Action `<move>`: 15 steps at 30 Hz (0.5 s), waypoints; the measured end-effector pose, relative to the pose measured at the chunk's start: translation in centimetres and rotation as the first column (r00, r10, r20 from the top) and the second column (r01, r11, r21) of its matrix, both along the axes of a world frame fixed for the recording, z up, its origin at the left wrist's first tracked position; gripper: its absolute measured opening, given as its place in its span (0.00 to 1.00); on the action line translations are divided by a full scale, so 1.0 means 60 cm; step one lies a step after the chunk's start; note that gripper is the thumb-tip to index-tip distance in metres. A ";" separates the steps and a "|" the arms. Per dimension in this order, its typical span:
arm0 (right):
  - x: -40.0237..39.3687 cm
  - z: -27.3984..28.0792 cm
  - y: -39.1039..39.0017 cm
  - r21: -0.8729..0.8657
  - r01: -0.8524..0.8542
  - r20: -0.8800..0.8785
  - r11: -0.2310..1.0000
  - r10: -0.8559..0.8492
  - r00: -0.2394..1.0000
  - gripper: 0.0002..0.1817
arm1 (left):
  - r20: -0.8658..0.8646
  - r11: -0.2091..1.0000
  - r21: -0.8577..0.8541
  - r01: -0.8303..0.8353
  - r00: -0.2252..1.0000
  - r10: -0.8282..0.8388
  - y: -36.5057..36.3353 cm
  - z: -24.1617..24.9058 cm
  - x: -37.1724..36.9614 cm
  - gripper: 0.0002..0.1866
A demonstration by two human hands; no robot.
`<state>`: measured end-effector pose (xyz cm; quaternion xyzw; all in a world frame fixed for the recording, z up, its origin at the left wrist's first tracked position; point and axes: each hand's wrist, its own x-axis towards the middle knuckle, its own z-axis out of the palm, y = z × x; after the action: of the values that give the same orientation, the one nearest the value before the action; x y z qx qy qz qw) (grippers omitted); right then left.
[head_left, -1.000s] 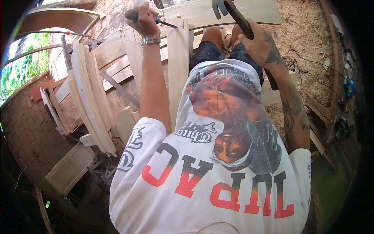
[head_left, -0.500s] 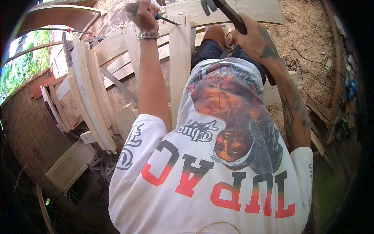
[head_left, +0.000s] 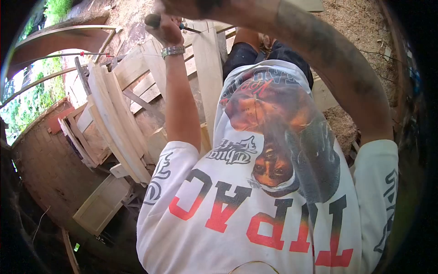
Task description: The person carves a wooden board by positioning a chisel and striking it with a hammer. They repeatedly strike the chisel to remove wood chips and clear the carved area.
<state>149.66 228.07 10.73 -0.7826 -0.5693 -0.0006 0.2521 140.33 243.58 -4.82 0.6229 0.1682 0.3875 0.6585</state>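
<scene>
My left hand (head_left: pixel 168 33), with a metal watch at its wrist, is closed round the handle of a thin chisel-like tool (head_left: pixel 190 30). The tool's dark butt sticks out to the left. Its tip meets the end of a pale wooden plank (head_left: pixel 207 68). My right forearm crosses the top of the view, and my right hand (head_left: pixel 194 5) is blurred at the top edge, just above my left hand. Its fingers are hidden, and no hammer shows.
Long curved boards (head_left: pixel 109 114) are stacked left of my left arm. Farther left are a brick wall (head_left: pixel 50 160) and a panelled wooden piece (head_left: pixel 101 205). Wood shavings (head_left: pixel 353 36) cover the ground at the upper right, and a cable lies there.
My right hand, earlier holding a hammer at the upper middle, has swung up and left over my left hand. The hammer has left the view. My left hand keeps its hold.
</scene>
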 end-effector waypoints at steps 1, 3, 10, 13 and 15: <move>-0.004 -0.050 0.005 -0.123 -0.032 0.156 0.992 0.051 0.986 0.15 | -0.017 0.993 0.114 -0.016 1.000 0.018 -0.008 0.004 -0.003 0.12; -0.003 -0.029 -0.021 -0.311 -0.056 -0.171 0.949 0.002 0.985 0.12 | -0.069 0.995 -0.082 -0.050 0.997 0.044 -0.032 0.023 -0.005 0.14; 0.003 0.056 -0.107 -0.016 0.340 -0.437 0.940 -0.312 0.844 0.10 | 0.138 0.915 -0.355 -0.190 0.958 0.253 0.083 0.022 -0.008 0.14; 0.003 0.035 -0.146 0.004 0.406 -0.451 0.914 -0.361 0.816 0.10 | 0.063 0.976 -0.184 -0.114 0.990 0.127 0.045 0.024 0.003 0.17; 0.004 -0.005 -0.172 0.011 0.391 -0.432 0.920 -0.348 0.832 0.09 | 0.085 0.973 -0.216 -0.084 0.991 0.105 0.027 0.013 0.007 0.17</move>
<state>149.90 217.74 10.44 -0.8457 -0.3384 0.0914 0.4024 140.73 245.23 -4.01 0.5212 0.2063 0.4277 0.7091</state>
